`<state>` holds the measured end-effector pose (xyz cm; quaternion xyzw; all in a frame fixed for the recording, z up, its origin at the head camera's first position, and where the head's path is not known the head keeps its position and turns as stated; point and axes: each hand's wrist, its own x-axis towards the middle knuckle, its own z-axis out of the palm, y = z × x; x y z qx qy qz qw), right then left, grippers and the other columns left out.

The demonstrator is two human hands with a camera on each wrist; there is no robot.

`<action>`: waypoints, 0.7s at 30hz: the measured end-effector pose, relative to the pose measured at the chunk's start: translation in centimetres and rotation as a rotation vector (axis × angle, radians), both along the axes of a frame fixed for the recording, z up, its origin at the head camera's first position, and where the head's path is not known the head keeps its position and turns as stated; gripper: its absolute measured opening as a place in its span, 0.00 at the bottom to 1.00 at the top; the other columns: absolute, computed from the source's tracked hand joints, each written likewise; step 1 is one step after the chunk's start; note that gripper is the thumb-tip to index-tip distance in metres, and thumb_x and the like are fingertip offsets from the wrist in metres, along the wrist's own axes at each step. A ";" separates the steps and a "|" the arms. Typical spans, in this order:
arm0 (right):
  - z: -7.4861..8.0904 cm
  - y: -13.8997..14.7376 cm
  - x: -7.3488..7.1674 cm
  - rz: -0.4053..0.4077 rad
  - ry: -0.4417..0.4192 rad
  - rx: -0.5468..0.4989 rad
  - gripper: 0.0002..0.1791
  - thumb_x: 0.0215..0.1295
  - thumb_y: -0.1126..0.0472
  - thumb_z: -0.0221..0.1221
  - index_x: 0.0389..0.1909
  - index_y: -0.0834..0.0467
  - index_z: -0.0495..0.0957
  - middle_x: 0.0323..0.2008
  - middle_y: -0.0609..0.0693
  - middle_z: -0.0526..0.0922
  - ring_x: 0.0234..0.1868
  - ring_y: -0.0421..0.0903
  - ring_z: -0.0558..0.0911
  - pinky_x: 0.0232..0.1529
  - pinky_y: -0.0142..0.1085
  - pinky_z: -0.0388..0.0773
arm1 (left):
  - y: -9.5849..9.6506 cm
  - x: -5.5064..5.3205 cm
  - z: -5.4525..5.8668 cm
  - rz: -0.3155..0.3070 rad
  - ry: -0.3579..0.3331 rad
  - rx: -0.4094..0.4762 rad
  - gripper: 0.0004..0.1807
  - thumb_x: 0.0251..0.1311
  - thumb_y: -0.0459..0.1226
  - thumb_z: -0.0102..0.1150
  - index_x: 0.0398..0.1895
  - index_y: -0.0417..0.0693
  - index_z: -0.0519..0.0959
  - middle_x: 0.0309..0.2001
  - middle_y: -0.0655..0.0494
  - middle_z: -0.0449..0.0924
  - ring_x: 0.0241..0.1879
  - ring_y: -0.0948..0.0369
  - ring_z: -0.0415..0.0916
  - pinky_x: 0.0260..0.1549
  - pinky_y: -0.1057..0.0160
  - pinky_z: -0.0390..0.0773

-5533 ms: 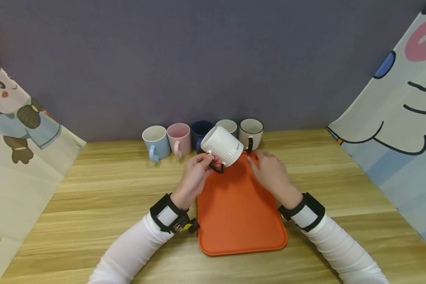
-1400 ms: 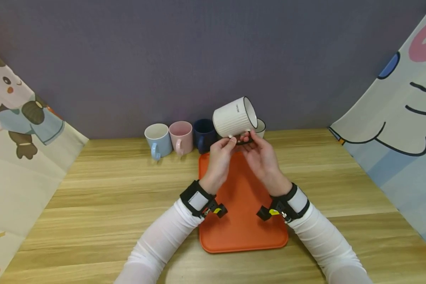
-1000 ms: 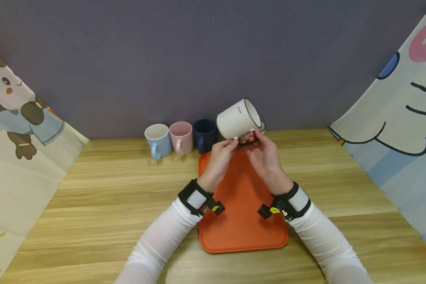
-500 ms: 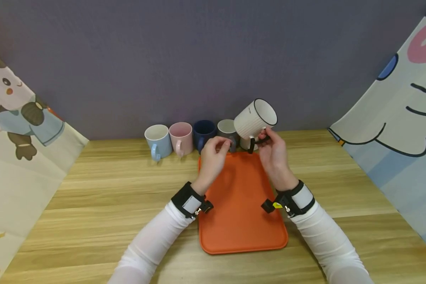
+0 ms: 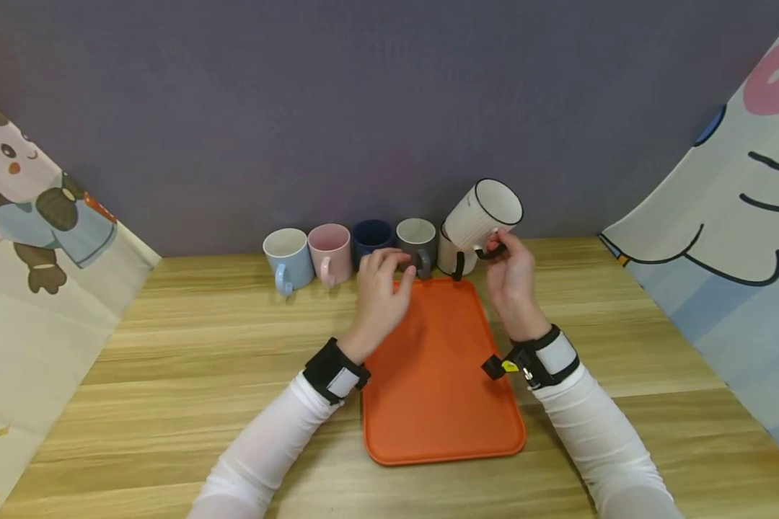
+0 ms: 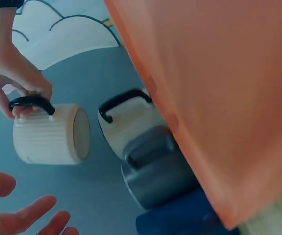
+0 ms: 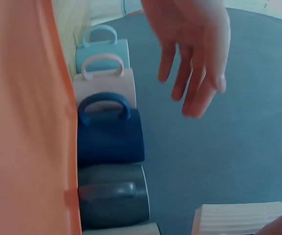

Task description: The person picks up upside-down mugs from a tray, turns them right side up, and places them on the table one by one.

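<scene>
A white ribbed mug (image 5: pixel 476 222) with a black rim and black handle hangs tilted above the back of the table, its mouth facing up and to the right. My right hand (image 5: pixel 514 281) grips it by the handle. To the left, my left hand (image 5: pixel 379 299) holds nothing; its fingers are spread and loosely bent in front of the navy mug (image 5: pixel 371 232) and grey mug (image 5: pixel 417 236). In the left wrist view the raised ribbed mug (image 6: pixel 47 139) shows its base, apart from the left fingertips (image 6: pixel 38 205). Partly hidden behind it stands a black-rimmed white mug (image 5: pixel 451 261).
An orange tray (image 5: pixel 441 375) lies flat below my hands, its far edge near the row of mugs. A light blue mug (image 5: pixel 288 252) and a pink mug (image 5: pixel 331 249) stand at the row's left end. A grey wall (image 5: pixel 389 122) rises behind.
Earlier the left hand held the ribbed mug, then both hands did. The left hand has let go and drawn back left; the right hand has carried the mug rightward.
</scene>
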<state>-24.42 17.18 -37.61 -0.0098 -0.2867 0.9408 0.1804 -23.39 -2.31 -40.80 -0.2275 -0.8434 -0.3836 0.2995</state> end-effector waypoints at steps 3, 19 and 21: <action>-0.1 0.4 -0.4 -0.048 0.003 0.008 0.17 0.70 0.71 0.44 0.20 0.63 0.71 0.20 0.51 0.73 0.25 0.43 0.70 0.35 0.29 0.66 | -0.4 0.2 0.1 0.012 0.031 -0.049 0.13 0.65 0.39 0.54 0.47 0.41 0.79 0.54 0.47 0.73 0.54 0.50 0.65 0.55 0.51 0.64; -0.2 1.9 -1.4 -0.165 -0.056 0.019 0.17 0.68 0.72 0.46 0.18 0.62 0.70 0.19 0.49 0.71 0.24 0.42 0.69 0.33 0.27 0.66 | -2.4 0.5 -0.7 0.058 0.139 -0.256 0.20 0.65 0.42 0.53 0.54 0.38 0.75 0.61 0.41 0.69 0.59 0.47 0.62 0.60 0.45 0.62; -0.3 2.0 -1.6 -0.177 -0.060 0.019 0.17 0.68 0.72 0.46 0.18 0.62 0.71 0.19 0.49 0.71 0.24 0.42 0.68 0.32 0.27 0.66 | -2.8 0.5 -0.8 0.071 0.135 -0.287 0.21 0.65 0.43 0.54 0.56 0.38 0.75 0.62 0.41 0.68 0.60 0.46 0.61 0.61 0.43 0.61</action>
